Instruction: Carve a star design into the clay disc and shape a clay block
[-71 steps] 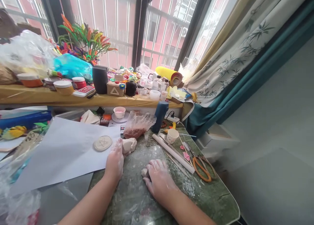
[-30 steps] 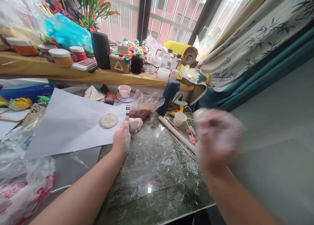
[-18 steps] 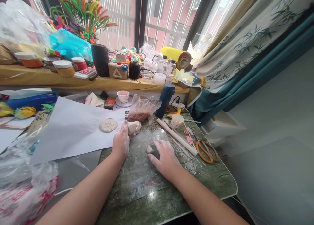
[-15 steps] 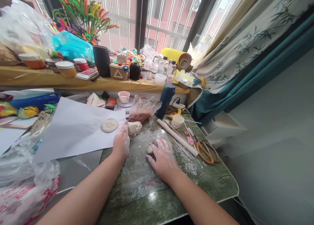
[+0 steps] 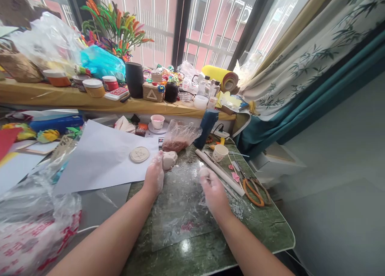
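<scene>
My left hand, dusted white, lies on the green table with its fingers stretched forward and holds nothing. Its fingertips touch a pale clay lump. Just to the left, a round clay disc with a star pressed into it sits on a white paper sheet. My right hand is raised a little over a glass sheet and is blurred. Its fingers curl round a small clay piece.
A white rolling rod, orange scissors, a paper cup, a blue bottle and a plastic bag of brown material crowd the right and back. A cluttered sill runs behind. A crumpled bag lies front left.
My right hand swung up, came down onto the small clay piece on the glass, and has now lifted it off. My left hand has stayed beside the clay lump.
</scene>
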Motion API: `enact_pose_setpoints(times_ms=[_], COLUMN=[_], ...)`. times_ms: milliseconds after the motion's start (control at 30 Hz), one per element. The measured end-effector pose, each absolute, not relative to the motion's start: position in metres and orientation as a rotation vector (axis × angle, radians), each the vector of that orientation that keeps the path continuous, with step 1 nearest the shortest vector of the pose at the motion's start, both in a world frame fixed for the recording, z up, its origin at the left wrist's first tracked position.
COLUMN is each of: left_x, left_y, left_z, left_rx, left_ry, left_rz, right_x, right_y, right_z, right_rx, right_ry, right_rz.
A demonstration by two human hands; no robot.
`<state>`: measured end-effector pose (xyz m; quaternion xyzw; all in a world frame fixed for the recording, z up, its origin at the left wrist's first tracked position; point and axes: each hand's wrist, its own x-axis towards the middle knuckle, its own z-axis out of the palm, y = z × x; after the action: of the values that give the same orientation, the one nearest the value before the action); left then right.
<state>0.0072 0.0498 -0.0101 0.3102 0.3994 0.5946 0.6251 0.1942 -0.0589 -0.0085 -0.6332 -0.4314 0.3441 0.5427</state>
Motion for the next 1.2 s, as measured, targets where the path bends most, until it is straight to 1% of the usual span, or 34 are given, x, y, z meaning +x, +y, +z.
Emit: enact_pose_setpoints(times_ms=[67, 100, 200, 233, 267, 333, 367, 400, 433, 533, 600, 667, 733, 900, 1000, 1200], left_x=[0.008, 0.008, 0.009, 0.009, 0.009, 0.01, 0.01, 0.011, 0.011, 0.011, 0.012, 0.013, 0.014, 0.014, 0.014, 0.015], left_y=[0.046, 0.044, 0.043, 0.043, 0.044, 0.045, 0.046, 0.046, 0.046, 0.047, 0.048, 0.048, 0.048, 0.048, 0.048, 0.048], left_z=[-0.001, 0.003, 0.01, 0.011, 0.011, 0.009, 0.007, 0.006, 0.005, 0.003, 0.002, 0.002, 0.003, 0.002, 0.001, -0.002], left_rx=[0.65, 0.614, 0.554, 0.557, 0.567, 0.581, 0.579, 0.572, 0.564, 0.551, 0.552, 0.558, 0.556, 0.554, 0.571, 0.574], left_ry=[0.81, 0.738, 0.566, 0.546, 0.542, 0.575, 0.608, 0.641, 0.669, 0.719, 0.739, 0.747, 0.754, 0.769, 0.755, 0.756], left_rz=[1.293, 1.233, 1.092, 1.08, 1.081, 1.098, 1.106, 1.112, 1.118, 1.144, 1.156, 1.162, 1.166, 1.168, 1.167, 1.175], right_x=[0.207, 0.215, 0.237, 0.241, 0.244, 0.243, 0.24, 0.236, 0.231, 0.219, 0.215, 0.21, 0.202, 0.182, 0.182, 0.19], right_y=[-0.05, -0.045, -0.039, -0.04, -0.043, -0.053, -0.059, -0.065, -0.071, -0.084, -0.087, -0.086, -0.083, -0.075, -0.074, -0.071], right_z=[0.013, 0.029, 0.087, 0.106, 0.12, 0.131, 0.125, 0.113, 0.095, 0.032, 0.001, -0.015, -0.02, -0.025, -0.027, -0.023], right_rx=[-1.449, -1.427, -1.316, -1.233, -1.173, -1.089, -1.075, -1.085, -1.123, -1.369, -1.5, -1.607, -1.692, -1.789, -1.744, -1.592], right_ry=[-0.698, -0.636, -0.682, -0.752, -0.848, -0.999, -1.066, -1.15, -1.266, -1.898, -1.975, -1.873, -1.809, -1.971, -2.041, -2.099], right_rz=[1.035, 1.102, 1.102, 0.978, 0.78, 0.276, 0.063, -0.081, -0.123, 0.214, 0.274, 0.263, 0.278, 0.227, 0.245, 0.398])
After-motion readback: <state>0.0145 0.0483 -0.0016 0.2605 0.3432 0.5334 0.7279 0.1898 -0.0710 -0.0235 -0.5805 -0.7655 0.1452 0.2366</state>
